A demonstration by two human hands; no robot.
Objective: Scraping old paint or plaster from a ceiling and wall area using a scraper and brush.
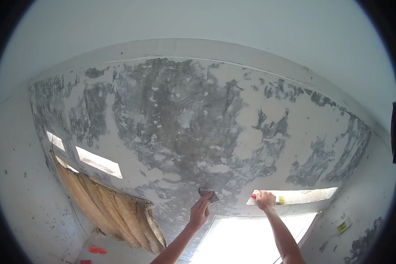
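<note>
My left hand (200, 211) presses a dark grey sheet, apparently sandpaper (214, 197), flat against the patchy wall (184, 138). Bare grey cement shows there between remnants of white coating. To the right, my right hand (266, 200) is closed around a brush (281, 200) with yellowish bristles and a red handle. That hand is in front of the left part of a bright slot opening (308, 195), above the large bright opening (250, 237). How the brush lies within the fingers is partly hidden.
A brown curtain (112, 211) hangs at the lower left, below small bright openings (99, 161). A thin cord (74, 211) runs down the left wall. Red objects (97, 249) lie low at the left. A yellow-green label (342, 227) is on the right wall. Overhead is the white ceiling (198, 19).
</note>
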